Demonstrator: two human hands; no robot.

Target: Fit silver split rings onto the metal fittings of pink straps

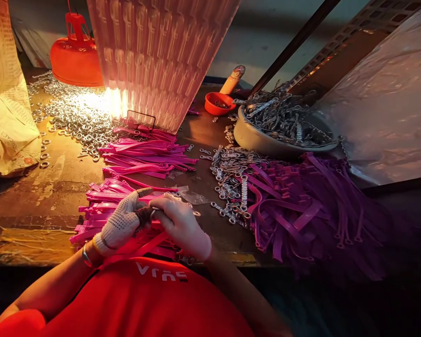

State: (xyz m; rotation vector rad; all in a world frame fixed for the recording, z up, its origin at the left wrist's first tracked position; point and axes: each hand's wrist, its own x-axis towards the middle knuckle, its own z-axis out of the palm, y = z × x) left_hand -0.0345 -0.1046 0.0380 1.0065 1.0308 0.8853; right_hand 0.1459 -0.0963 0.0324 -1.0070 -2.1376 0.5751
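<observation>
My left hand [121, 223], in a white dotted glove with dark fingertips, is closed in a pinch close above the table. Against it, my right hand [182, 225] is bare, its fingers curled in to meet the left fingertips. A small shiny metal piece [156, 209] shows at the right fingertips; its shape is mostly hidden. What the gloved fingers hold cannot be made out. Bright pink straps [98, 208] lie under and beside both hands. Farther back is a second bunch of pink straps [147, 154].
Loose metal rings [84, 117] heap under a red lamp [75, 61], beside a ribbed translucent panel [154, 56]. At right are a tub [266, 140] of metal chain pieces, linked metal pieces [228, 187] and purple straps [301, 210]. A small red bowl [219, 109] stands behind.
</observation>
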